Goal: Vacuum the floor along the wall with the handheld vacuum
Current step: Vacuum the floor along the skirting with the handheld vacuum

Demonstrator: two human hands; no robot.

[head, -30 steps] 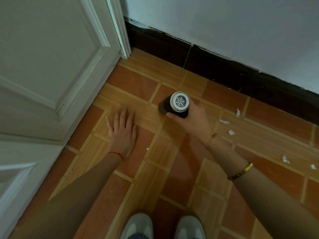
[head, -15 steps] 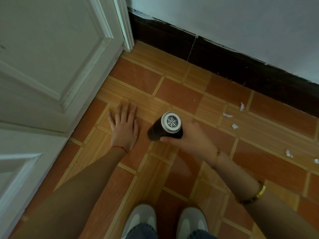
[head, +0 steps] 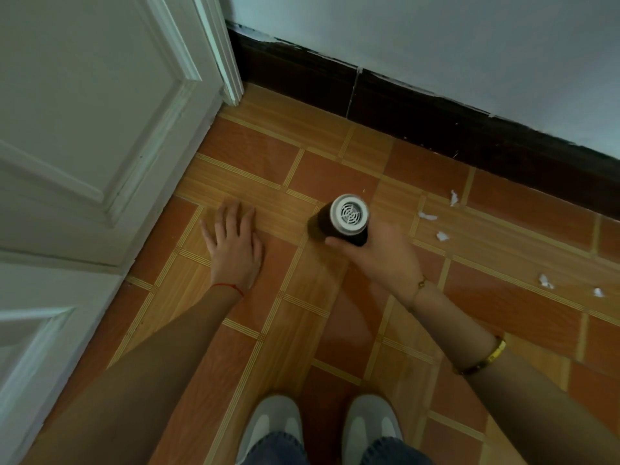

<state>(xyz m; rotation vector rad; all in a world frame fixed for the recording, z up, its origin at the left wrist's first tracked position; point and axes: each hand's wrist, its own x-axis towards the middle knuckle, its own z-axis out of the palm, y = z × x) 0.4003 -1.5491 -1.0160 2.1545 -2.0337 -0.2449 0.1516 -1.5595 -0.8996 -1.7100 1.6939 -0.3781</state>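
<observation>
Five or so paper scraps (head: 442, 235) are lying on the tiled floor (head: 335, 313) to the right, near the dark baseboard (head: 436, 119). Right hand (head: 379, 256) is gripping the handheld vacuum (head: 345, 220) from below, barrel pointing down at the tiles, grille end facing up. Left hand (head: 235, 246) is pressing flat, fingers spread, bracing on the floor beside the white door (head: 84, 112). Judging: nozzle should be travelling rightward, low and slow, hugging the baseboard. Nothing is blocking that run; the door corner is crowding the left end, and the shoes (head: 322, 427) are sitting well back.
</observation>
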